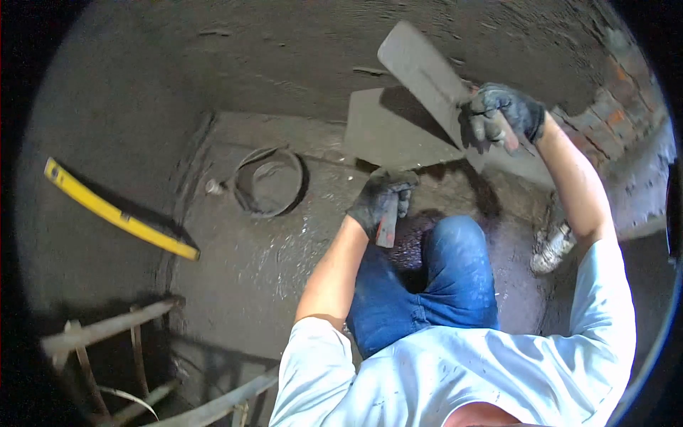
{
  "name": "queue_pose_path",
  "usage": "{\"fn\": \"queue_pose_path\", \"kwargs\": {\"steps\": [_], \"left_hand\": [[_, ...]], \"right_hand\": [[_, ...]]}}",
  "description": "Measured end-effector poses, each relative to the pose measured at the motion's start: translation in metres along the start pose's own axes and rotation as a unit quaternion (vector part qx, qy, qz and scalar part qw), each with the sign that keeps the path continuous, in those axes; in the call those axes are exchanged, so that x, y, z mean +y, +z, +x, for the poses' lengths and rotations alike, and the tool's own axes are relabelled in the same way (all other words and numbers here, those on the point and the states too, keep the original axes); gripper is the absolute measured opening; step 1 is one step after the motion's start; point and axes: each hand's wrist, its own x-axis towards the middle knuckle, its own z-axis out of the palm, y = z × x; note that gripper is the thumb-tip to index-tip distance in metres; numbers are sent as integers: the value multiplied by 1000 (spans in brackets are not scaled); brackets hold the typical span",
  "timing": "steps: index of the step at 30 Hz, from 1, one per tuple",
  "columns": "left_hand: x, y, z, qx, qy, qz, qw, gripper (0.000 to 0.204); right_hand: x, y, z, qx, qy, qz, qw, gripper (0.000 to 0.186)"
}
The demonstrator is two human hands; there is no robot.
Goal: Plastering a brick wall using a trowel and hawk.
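My right hand (499, 114), in a dark work glove, is closed around the handle of a plastering trowel (420, 64). Its long grey blade slants up and left in front of the mortar-coated wall. Lower and to the left, my left hand (384, 201), also gloved, grips the reddish handle of a wide flat trowel (395, 135). That tapered grey plate extends away from me below the other blade, which casts a shadow on it. Whether the two tools touch, I cannot tell.
A round black bucket (274, 183) stands on the wet floor to the left. Leaning at the left wall is a yellow spirit level (121, 217). A ladder (114, 329) occupies the lower left. Bare bricks (605, 117) show at upper right, above a dirty whitish object (552, 250).
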Motion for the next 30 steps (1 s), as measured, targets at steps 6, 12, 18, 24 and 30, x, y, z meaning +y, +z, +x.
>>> {"fn": "queue_pose_path", "kwargs": {"steps": [6, 12, 18, 24, 30], "left_hand": [[8, -91, -112, 72, 199, -225, 951, 25], [-63, -223, -177, 327, 169, -286, 885, 30], [-81, -318, -169, 419, 206, -358, 808, 31], [-76, -460, -111, 450, 202, -304, 815, 44], [-57, -472, -45, 522, 198, -123, 820, 38]], "right_hand": [[69, 70, 14, -85, 260, 192, 942, 22], [189, 170, -88, -161, 429, 279, 844, 34], [127, 220, -29, -150, 259, 16, 954, 27], [192, 263, 44, 20, 258, 375, 890, 29], [154, 235, 154, -80, 326, 207, 919, 38]]}}
